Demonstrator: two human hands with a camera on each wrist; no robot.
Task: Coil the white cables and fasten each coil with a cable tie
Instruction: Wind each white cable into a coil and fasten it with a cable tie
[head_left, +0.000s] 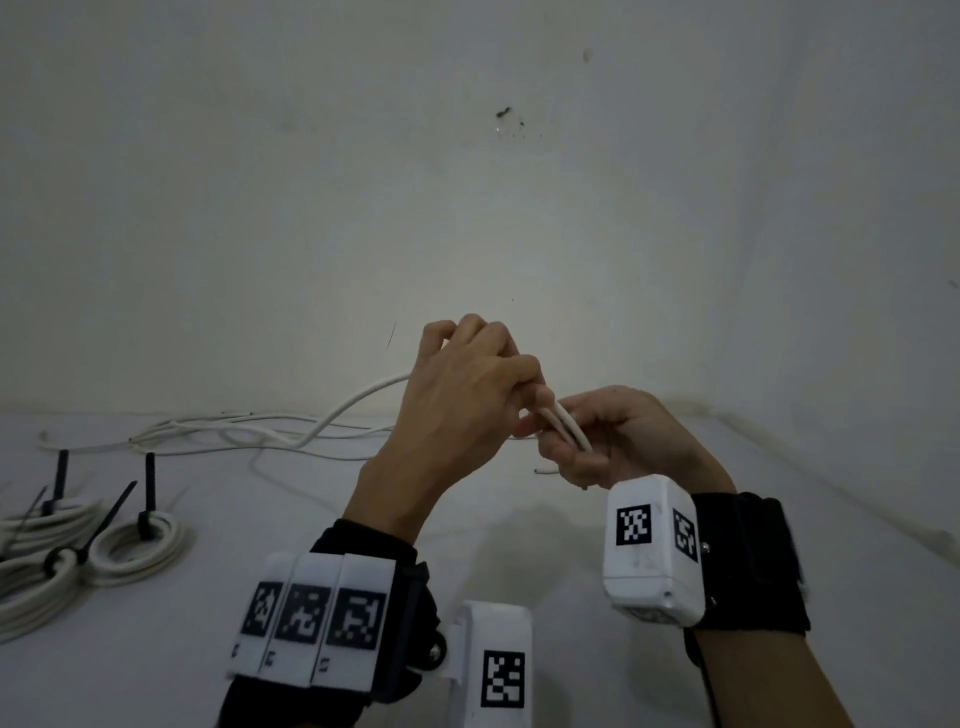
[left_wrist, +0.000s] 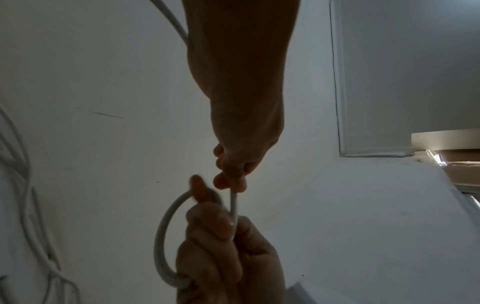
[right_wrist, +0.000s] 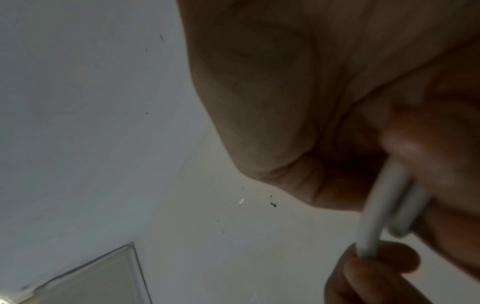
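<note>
Both hands are raised above the table, meeting on one white cable (head_left: 569, 427). My right hand (head_left: 563, 454) grips a small loop of the cable (left_wrist: 163, 236) in its curled fingers (left_wrist: 213, 253). My left hand (head_left: 527, 415) pinches the strand (left_wrist: 233, 205) just above that loop with its fingertips (left_wrist: 228, 182). From the left hand the cable (head_left: 358, 400) trails down and left onto the table. In the right wrist view two cable strands (right_wrist: 376, 216) cross my palm (right_wrist: 272, 102).
Loose white cables (head_left: 234, 431) lie along the back of the grey table (head_left: 322, 519), against the wall. Finished coils (head_left: 137, 545) fastened with black cable ties (head_left: 150, 488) sit at the left edge. A short cable end (head_left: 545, 471) lies below the hands.
</note>
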